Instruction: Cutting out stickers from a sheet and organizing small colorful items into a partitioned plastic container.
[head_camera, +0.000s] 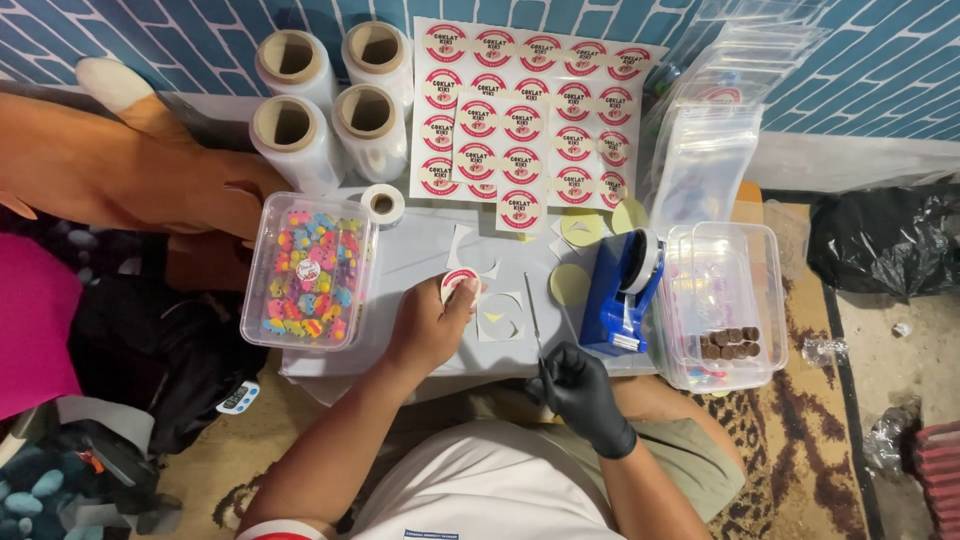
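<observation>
Two hands between candy box (308, 272) and tape dispenser (622, 293)

The scene is evenly and fairly brightly lit from above, with soft, short shadows. The sticker sheet (535, 110) at the far centre is the brightest area, nearly washed out on its white ground. The film rolls (330, 100) and the clear bags (715, 120) at the far right show pale glare, and the lid of the left box (305, 275) carries faint sheen. The near left corner, around dark cloth, falls dim and loses detail. The black bag (885, 240) at right glints in small spots. Focus is sharp at centre; the edges look slightly softer and bent by the wide lens.
</observation>
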